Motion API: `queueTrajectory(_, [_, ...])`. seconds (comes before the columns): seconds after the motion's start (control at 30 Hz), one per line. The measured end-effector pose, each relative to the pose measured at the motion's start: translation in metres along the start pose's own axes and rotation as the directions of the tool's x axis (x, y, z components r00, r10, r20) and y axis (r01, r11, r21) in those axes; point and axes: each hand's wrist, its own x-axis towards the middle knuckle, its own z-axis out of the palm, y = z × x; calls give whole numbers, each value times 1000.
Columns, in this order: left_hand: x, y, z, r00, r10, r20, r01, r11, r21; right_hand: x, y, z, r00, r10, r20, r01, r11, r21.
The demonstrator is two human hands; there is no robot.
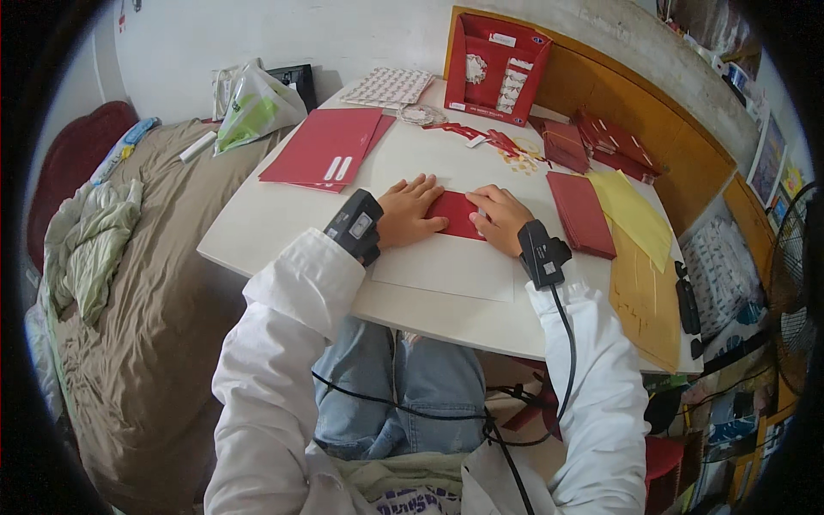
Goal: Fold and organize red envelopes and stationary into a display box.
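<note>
On the white table (257,225), a small red folded paper piece (457,206) lies between my hands, partly covered by them. My left hand (410,212) rests flat over its left end with the fingers spread. At the right end, my right hand (505,216) has its fingers bent and its thumb and index finger against the paper's edge. Something small and pale shows by that thumb, too little to name. Beneath the red piece is a white sheet (442,279), reaching toward the table's near edge.
Larger red sheets (318,148) lie at the left. A stack of red packets (579,213), a yellow sheet (637,215) and a brown envelope (644,296) are at the right. An upright red display box (496,69) stands behind rubber bands (519,159). A black cable (568,343) hangs from my right wrist.
</note>
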Motion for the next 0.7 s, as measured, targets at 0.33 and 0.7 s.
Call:
queueTrajectory(0.33, [3,-3,10,986,107,-129,-86,983,160,8,-13,6,997,72,-10,-73,979,-191])
queueTrajectory(0.7, [-8,-1,-3,985,109,-137,-108,994,10,0,-9,7,998,-4,-62,-11,970,-243])
